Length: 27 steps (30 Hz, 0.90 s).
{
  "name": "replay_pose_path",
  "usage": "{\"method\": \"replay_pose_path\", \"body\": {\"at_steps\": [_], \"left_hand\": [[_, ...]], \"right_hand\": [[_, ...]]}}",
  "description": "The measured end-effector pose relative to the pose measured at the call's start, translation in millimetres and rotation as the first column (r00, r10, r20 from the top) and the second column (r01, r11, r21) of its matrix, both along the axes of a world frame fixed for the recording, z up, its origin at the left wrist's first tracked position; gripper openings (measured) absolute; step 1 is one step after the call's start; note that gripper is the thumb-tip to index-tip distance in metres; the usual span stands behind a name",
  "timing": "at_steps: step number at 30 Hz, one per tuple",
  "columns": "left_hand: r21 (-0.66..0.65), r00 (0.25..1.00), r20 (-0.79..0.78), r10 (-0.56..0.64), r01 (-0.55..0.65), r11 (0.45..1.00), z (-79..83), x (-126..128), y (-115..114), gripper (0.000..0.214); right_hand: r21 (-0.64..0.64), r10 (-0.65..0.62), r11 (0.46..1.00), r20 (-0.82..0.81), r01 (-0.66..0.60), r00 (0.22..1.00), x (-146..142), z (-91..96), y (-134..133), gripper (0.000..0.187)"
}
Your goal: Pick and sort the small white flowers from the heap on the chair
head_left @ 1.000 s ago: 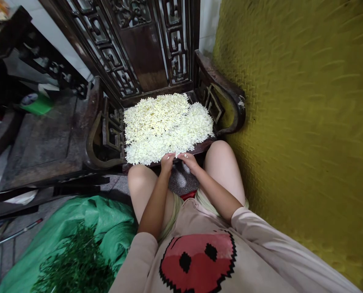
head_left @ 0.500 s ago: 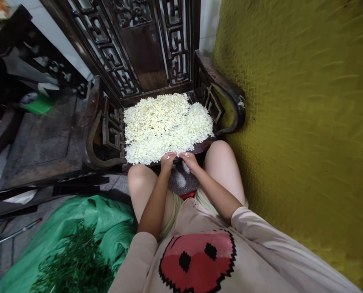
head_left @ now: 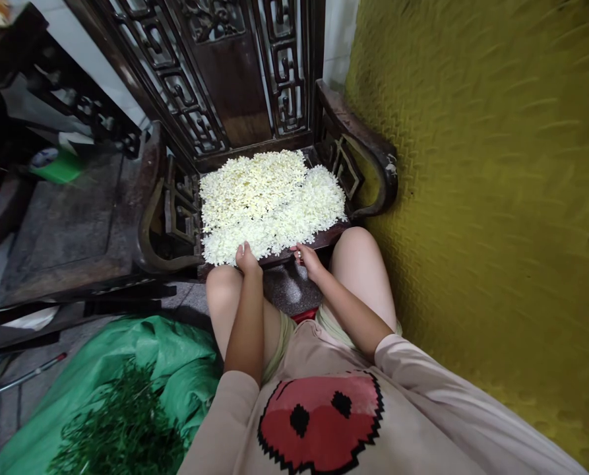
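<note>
A thick pile of small white flowers (head_left: 269, 201) covers the seat of a dark carved wooden chair (head_left: 358, 148) in front of me. My left hand (head_left: 247, 258) rests at the pile's near left edge, fingers curled into the flowers. My right hand (head_left: 308, 258) hovers at the seat's front edge just right of the pile's near tip, fingers pinched together around something too small to make out. My bare knees flank the chair's front.
A yellow textured wall (head_left: 482, 198) stands close on the right. A green sheet (head_left: 140, 356) with leafy green stems (head_left: 121, 429) lies on the floor at lower left. A second dark wooden seat (head_left: 71, 224) with clutter sits to the left.
My two hands were touching together at the pile's front edge; now they have parted, the left hand having moved left onto the flowers while the right stayed nearly in place.
</note>
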<state>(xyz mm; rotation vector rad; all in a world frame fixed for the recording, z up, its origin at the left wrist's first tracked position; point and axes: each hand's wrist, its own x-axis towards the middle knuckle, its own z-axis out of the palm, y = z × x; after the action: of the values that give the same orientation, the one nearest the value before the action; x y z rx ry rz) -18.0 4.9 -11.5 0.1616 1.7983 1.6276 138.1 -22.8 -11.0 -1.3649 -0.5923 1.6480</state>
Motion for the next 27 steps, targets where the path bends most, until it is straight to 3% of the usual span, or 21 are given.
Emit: {"method": "replay_pose_path", "body": {"at_steps": [3, 6, 7, 9, 10, 12, 15, 18, 23, 27], "left_hand": [[-0.024, 0.982, -0.163, -0.091, 0.088, 0.996, 0.6, 6.3, -5.8, 0.016], [-0.072, 0.894, -0.243, -0.375, 0.369, 0.927, 8.5, 25.2, -21.5, 0.018], [-0.090, 0.828, -0.238, -0.507, 0.501, 0.861, 11.3, 31.3, -27.0, 0.018], [-0.101, 0.635, -0.252, -0.730, 0.733, 0.672, 15.0, 40.8, -36.2, 0.015], [-0.114, 0.547, -0.275, -0.791, 0.798, 0.592, 15.6, 44.1, -39.5, 0.013], [-0.178, 0.435, -0.344, -0.832, 0.840, 0.513, 14.9, 48.2, -43.2, 0.014], [-0.281, 0.368, -0.410, -0.835, 0.820, 0.499, 13.1, 50.8, -43.3, 0.016], [-0.293, 0.370, -0.400, -0.839, 0.815, 0.499, 14.0, 50.7, -40.9, 0.011], [-0.321, 0.484, -0.431, -0.761, 0.706, 0.631, 15.7, 44.7, -37.8, 0.017], [-0.261, 0.572, -0.433, -0.697, 0.660, 0.704, 12.5, 40.4, -36.2, 0.015]], "right_hand": [[-0.044, 0.012, 0.999, -0.043, -0.014, 0.999, 0.3, 0.4, 0.4, 0.036], [-0.067, 0.023, 0.997, -0.069, -0.028, 0.997, -1.0, 0.3, 1.0, 0.039], [-0.070, 0.024, 0.997, -0.075, -0.029, 0.997, -1.8, 0.2, 1.0, 0.040], [-0.073, 0.021, 0.997, -0.079, -0.026, 0.997, -3.9, 0.3, 0.3, 0.044], [-0.073, 0.023, 0.997, -0.078, -0.029, 0.997, -5.0, 0.5, -0.4, 0.046], [-0.068, 0.049, 0.996, -0.081, -0.055, 0.996, -6.9, 1.2, -1.7, 0.049], [-0.059, 0.094, 0.993, -0.084, -0.099, 0.992, -7.6, 1.3, -2.3, 0.051], [-0.063, 0.096, 0.993, -0.058, -0.099, 0.994, -5.6, 0.2, -0.8, 0.050], [-0.047, 0.054, 0.997, -0.015, -0.055, 0.998, -2.5, 0.1, 0.9, 0.040], [0.023, 0.075, 0.997, 0.046, -0.076, 0.996, -3.5, 1.9, -1.1, 0.029]]}}
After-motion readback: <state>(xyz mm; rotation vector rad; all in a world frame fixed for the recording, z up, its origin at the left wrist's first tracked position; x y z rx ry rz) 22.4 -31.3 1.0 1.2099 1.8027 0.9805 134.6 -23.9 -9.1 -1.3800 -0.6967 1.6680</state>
